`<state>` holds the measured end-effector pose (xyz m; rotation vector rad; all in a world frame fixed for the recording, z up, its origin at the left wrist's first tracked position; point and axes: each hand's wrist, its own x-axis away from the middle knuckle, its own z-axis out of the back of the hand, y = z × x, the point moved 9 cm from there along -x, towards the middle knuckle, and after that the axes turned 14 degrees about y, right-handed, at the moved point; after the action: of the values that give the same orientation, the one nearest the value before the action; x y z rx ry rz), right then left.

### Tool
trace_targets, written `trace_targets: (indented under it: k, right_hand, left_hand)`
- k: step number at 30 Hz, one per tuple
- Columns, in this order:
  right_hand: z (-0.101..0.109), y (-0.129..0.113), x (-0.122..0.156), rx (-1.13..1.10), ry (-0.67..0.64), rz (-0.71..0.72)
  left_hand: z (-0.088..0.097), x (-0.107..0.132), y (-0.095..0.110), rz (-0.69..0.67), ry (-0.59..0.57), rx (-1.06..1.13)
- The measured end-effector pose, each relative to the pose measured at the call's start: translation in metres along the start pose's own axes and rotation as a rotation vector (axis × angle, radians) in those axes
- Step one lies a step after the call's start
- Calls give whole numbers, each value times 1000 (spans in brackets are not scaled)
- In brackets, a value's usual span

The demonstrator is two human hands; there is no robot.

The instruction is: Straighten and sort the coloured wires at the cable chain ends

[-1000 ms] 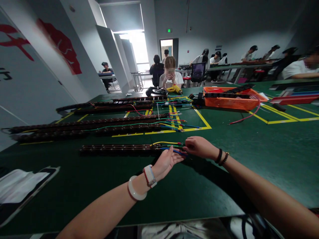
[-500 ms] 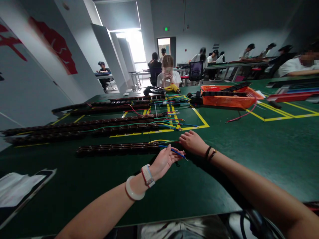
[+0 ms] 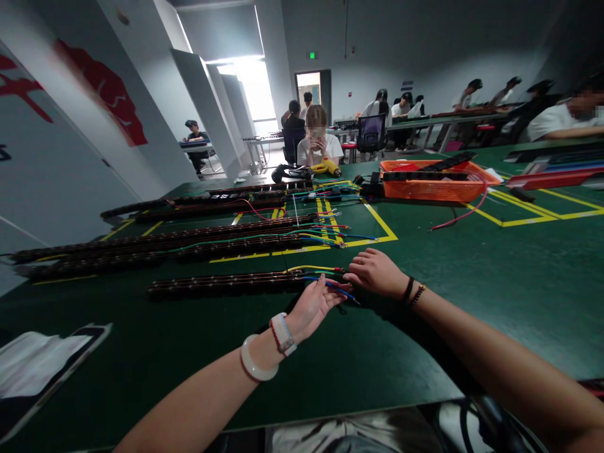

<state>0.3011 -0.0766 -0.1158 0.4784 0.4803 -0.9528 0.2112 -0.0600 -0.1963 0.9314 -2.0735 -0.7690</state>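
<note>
A short black strip bundle lies crosswise on the green table in front of me, with coloured wires coming from its right end. My left hand, palm partly turned up, pinches a blue wire between thumb and fingers; the wire's bare tip sticks out past the fingertips. Just above runs a yellow wire with a red sleeve near its end. My right hand is closed beside these wire ends, knuckles up. Its fingertips point at the left hand, and whatever they pinch is hidden.
Longer black strip bundles with wire ends lie beyond, over yellow tape lines. An orange basket stands at the back right, a yellow heat gun left of it. A person sits across the table.
My right hand has shifted a little to the right, uncovering the yellow wire's red-sleeved end. My left hand keeps the blue wire and has hardly moved.
</note>
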Motion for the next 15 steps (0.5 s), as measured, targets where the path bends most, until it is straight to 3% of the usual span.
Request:
trace_targets:
  k: [8,15]
  right_hand:
    - [1,-34,3,-143,-97,163]
    - [-11,-26,5,-173,-160,101]
  left_hand:
    - [1,1,0,-16,45,-17]
    - [-4,2,-3,-1,-36,-68]
